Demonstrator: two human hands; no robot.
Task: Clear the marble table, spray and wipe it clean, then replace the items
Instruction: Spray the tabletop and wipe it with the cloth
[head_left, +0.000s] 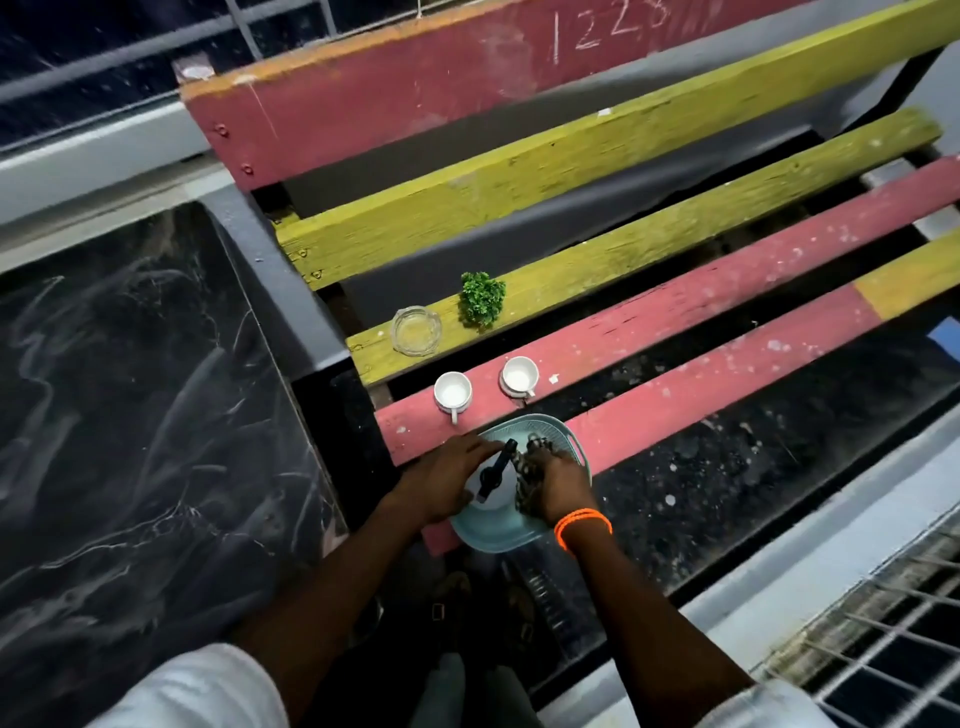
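The dark marble table (130, 415) fills the left side with nothing on it. On the bench sits a light blue tray (571, 441). In it stand a white spray bottle with a black nozzle (493, 473) and a patterned cloth (524, 480). My left hand (441, 478) wraps around the spray bottle. My right hand (558, 486), with an orange band on the wrist, grips the cloth. Two white cups (453, 391) (519, 375), a glass ashtray (415, 331) and a small green plant (483, 299) stand on the slats beyond the tray.
The bench (675, 312) has red and yellow slats with wide gaps between them, and a dark speckled floor shows underneath. A grey ledge (280, 280) separates table and bench. A wire grille (883, 649) lies at the lower right.
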